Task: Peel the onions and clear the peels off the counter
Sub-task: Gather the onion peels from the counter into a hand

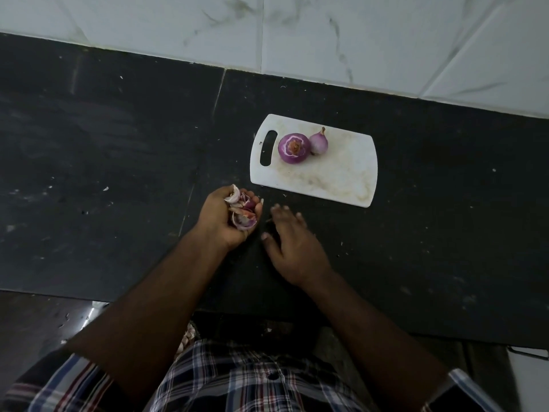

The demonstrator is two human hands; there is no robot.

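Two peeled purple onions lie side by side on a white cutting board: a larger onion and a smaller onion to its right. My left hand is cupped palm up just off the board's near left corner and holds a bunch of onion peels. My right hand lies palm down on the dark counter beside it, fingers spread and blurred, holding nothing that I can see.
Small peel scraps and specks dot the counter around the hands and to the right. A white marble-tiled wall runs along the back. The counter's front edge crosses below my forearms. A white object shows at the bottom right.
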